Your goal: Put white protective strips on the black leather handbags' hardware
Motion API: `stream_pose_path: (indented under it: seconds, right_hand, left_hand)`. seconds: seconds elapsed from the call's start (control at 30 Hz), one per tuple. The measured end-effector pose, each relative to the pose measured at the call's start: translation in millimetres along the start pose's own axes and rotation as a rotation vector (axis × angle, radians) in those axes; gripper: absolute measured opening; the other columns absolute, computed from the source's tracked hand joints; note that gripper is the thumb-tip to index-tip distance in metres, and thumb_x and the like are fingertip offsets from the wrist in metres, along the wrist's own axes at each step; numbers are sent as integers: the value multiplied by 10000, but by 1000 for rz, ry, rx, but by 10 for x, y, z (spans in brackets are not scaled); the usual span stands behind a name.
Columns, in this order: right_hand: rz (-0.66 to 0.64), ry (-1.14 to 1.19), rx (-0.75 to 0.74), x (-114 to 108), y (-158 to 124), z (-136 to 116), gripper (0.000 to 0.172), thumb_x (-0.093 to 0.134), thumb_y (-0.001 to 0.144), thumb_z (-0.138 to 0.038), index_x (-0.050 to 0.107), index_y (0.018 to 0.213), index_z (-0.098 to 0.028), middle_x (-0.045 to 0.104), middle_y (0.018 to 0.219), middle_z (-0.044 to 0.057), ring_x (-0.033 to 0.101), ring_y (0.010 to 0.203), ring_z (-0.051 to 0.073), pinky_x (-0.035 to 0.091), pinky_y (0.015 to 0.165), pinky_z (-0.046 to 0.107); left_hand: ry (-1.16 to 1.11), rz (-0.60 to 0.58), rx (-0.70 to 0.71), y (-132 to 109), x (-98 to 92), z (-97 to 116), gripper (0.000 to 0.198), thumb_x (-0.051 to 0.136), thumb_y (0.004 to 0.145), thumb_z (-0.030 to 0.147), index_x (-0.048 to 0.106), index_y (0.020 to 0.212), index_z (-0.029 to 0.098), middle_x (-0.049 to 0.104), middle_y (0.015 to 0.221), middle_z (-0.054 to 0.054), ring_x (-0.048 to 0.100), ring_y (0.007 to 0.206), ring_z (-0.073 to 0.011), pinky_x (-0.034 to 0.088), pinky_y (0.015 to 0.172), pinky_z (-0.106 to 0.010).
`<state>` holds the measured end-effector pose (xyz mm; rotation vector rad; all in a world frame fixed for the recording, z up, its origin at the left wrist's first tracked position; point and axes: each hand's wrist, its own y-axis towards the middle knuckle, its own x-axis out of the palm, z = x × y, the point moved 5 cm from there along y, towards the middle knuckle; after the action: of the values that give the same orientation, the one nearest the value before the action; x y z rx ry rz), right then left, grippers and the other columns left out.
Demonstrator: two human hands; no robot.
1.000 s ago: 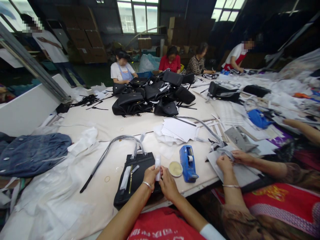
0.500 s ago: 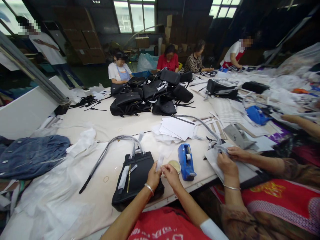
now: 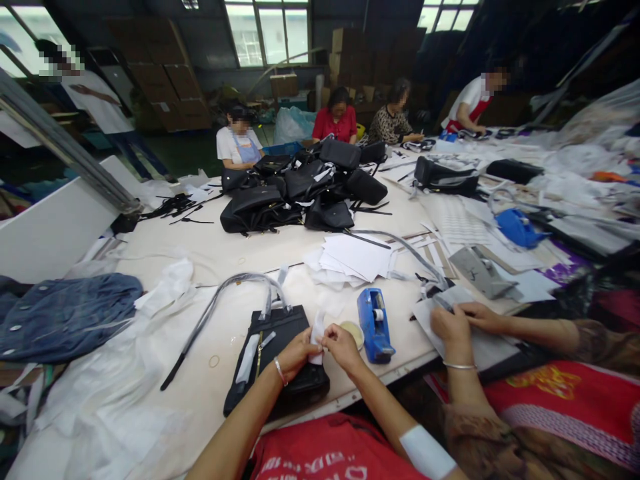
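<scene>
My left hand (image 3: 296, 353) and my right hand (image 3: 341, 345) meet over a flat black handbag (image 3: 270, 357) at the near edge of the table. Both pinch a small white strip of paper or foam (image 3: 317, 331) between their fingertips, held upright just above the bag. A silver bangle sits on my left wrist. The bag has a gold zip pull and grey wrapped handles (image 3: 235, 283) arching away from me. A blue tape dispenser (image 3: 374, 325) and a small round cream tin (image 3: 355, 330) stand just right of my right hand.
A co-worker's hands (image 3: 457, 323) work on grey card at my right. A stack of white sheets (image 3: 357, 258) and a pile of black bags (image 3: 300, 193) lie further out. A denim bag (image 3: 60, 317) and white wrapping (image 3: 125, 393) lie left. Several people sit at the far side.
Both hands dropped slightly toward the bag, and the white strip, held higher a second ago, now sits lower between my fingertips. The co-worker's hands shifted a little on the grey card.
</scene>
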<state>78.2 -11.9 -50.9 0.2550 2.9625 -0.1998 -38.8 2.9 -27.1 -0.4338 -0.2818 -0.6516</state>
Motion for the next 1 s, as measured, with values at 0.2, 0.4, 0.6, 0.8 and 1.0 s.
stream_pose_path:
  seconds: [0.2,0.4,0.6,0.8,1.0]
  right_hand:
    - [-61,94,38,54,35,47,193,636,666,-319,497,633,-189,549,562,-39,501,550,115,377,522,221]
    - [-125,205,73,91,18,55,206,623,679,-298,443,653,-200,487,501,-70,439,473,92,337,479,213]
    - [-157,195,34,110,39,14,174,617,678,-255,456,663,-191,492,533,-67,444,503,87,335,492,209]
    - [-178,250,112,153,117,100,191,633,646,-247,484,749,-187,500,541,-74,455,485,82,361,482,205]
    - [-259,209,193,140,141,112,308,663,645,-301,574,906,-165,607,727,-4,551,621,117,411,506,207]
  left_hand:
    - [-152,-116,-58,-20,-5,37,354,712,635,150,636,980,117,623,803,-46,532,682,-115,366,617,-206]
    - [-165,-94,-66,3,-44,-23,335,719,622,150,647,947,110,629,775,-38,524,649,-101,354,593,-199]
    - [-143,-83,-124,30,-117,-68,350,691,605,119,648,952,112,602,730,-16,487,604,-82,329,554,-195]
    - [-48,-64,-144,80,-166,-67,517,629,598,74,585,1107,153,621,833,-34,540,716,-124,348,592,-212]
    - [-35,-112,-173,100,-150,-40,634,606,593,82,513,1206,215,624,911,-31,548,722,-130,363,600,-224]
